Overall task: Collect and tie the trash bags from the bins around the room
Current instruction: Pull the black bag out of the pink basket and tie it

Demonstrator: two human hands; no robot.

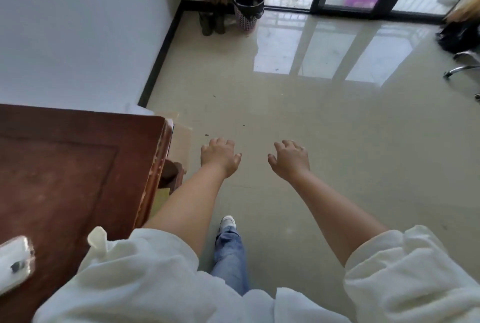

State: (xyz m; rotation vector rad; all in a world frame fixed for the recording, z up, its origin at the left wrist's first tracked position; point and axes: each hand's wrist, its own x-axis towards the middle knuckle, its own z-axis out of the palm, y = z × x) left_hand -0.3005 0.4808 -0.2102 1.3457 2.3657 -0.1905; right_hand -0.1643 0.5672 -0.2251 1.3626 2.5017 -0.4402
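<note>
A small pink-and-white mesh bin lined with a black trash bag stands in the far corner by the curtain and the glass door. My left hand and my right hand hang out in front of me over the tiled floor, palms down, fingers loosely spread, holding nothing. Both are far from the bin. A black bag-like heap lies at the right edge near a chair; what it is I cannot tell.
A brown wooden desk fills the left side, with a phone on its near corner. A chair base juts in at the right. Dark boots stand under the curtain. Glossy floor stretches between me and the bin.
</note>
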